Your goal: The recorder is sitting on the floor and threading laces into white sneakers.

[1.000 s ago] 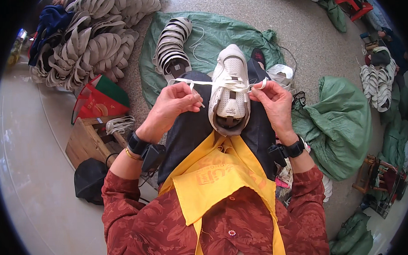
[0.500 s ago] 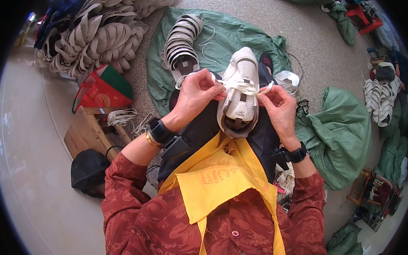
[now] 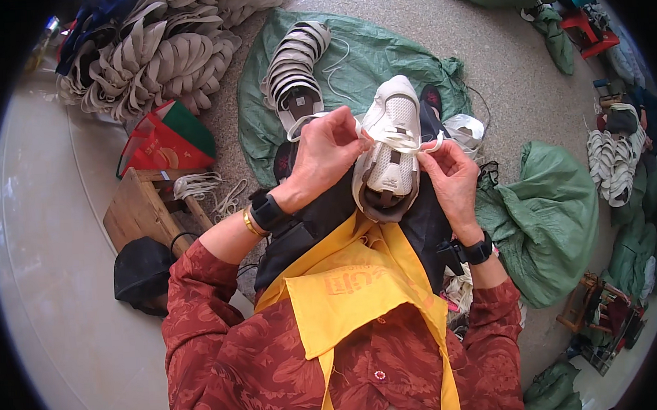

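Observation:
A white mesh sneaker [image 3: 387, 174] rests on my lap, toe pointing away from me and its dark-lined opening toward me. White shoelace [image 3: 397, 140] crosses its upper part. On the left side of the shoe, my left hand [image 3: 328, 152] is closed in a pinch on the lace, and a length of it loops out beyond my knuckles. Thumb and fingertips of my right hand [image 3: 452, 177] pinch a short lace loop at the shoe's right edge. Exactly how the strands cross under my left fingertips is hidden.
Nested shoe uppers [image 3: 293, 66] stand on a green sheet [image 3: 380, 45] ahead. At left are a big heap of uppers [image 3: 168, 65], a red-green bag [image 3: 163, 142] and a wooden stool [image 3: 139, 206] with loose laces beside it. A green sack [image 3: 546, 225] lies at right.
My left hand has turned slightly, and its fingertips have come up closer to the lace crossing. The right hand keeps its pinch, almost in place.

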### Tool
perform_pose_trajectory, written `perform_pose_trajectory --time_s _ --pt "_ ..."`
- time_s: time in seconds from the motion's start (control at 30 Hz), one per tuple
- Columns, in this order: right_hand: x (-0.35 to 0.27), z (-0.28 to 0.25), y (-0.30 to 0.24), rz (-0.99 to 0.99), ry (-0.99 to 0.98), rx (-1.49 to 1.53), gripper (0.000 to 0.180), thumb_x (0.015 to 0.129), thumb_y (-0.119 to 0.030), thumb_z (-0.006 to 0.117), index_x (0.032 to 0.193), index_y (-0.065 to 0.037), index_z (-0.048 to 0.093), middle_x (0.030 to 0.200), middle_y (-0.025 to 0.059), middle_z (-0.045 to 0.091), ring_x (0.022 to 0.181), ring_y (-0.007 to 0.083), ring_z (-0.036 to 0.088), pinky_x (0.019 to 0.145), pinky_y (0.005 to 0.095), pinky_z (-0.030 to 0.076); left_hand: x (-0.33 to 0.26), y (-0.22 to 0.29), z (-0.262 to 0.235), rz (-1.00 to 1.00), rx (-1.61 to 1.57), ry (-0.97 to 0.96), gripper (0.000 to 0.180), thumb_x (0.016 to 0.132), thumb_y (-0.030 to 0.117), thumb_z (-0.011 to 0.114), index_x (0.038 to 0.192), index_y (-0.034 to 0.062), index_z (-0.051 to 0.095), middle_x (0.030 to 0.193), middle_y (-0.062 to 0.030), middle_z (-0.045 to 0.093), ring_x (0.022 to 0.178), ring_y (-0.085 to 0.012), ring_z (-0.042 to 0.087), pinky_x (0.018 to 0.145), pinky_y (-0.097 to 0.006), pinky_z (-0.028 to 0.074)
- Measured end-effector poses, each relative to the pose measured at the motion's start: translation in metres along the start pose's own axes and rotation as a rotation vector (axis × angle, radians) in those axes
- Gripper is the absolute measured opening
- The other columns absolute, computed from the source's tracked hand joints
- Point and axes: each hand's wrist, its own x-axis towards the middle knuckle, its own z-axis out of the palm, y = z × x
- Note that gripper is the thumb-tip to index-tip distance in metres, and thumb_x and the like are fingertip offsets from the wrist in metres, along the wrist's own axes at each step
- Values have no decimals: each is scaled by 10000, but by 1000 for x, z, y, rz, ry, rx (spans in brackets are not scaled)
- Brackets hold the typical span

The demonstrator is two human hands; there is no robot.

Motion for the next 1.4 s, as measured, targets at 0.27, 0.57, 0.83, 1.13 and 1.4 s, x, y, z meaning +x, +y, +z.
perform_pose_trajectory --time_s 0.27,0.57,0.83,1.13,1.4 --pt "1 -3 2 -18 42 26 142 923 -49 787 1003 -30 671 841 -22 656 753 42 635 698 229 542 -6 21 11 87 360 104 250 874 68 801 863 13 558 760 -33 675 708 -61 658 612 -256 515" --pt "-2 1 -29 -401 47 -479 160 827 -39 825 936 -9 712 880 100 683 717 210 701 667 319 568 -2 2 8 37 260 188 348 793 103 845 866 36 511 727 -29 583 646 -113 576 592 -282 483" --pt "-8 3 -40 -405 -8 -633 223 806 -54 798 996 13 700 896 120 673 747 263 696 714 368 578 -12 8 15 179 260 127 206 874 45 780 931 37 583 736 29 476 642 -56 426 583 -233 383" --pt "-9 8 -38 -278 -1 -578 161 849 31 680 1005 7 648 882 146 665 753 273 697 693 386 569 -16 10 15 247 304 85 177 889 50 750 940 -1 588 790 -50 559 634 -109 530 587 -277 441" --pt "-13 13 -40 -540 -84 -895 162 833 46 687 971 5 613 955 163 648 889 342 679 770 419 558 -21 12 14 345 406 2 233 870 55 717 1004 -14 539 860 -108 560 702 -197 581 645 -338 505"
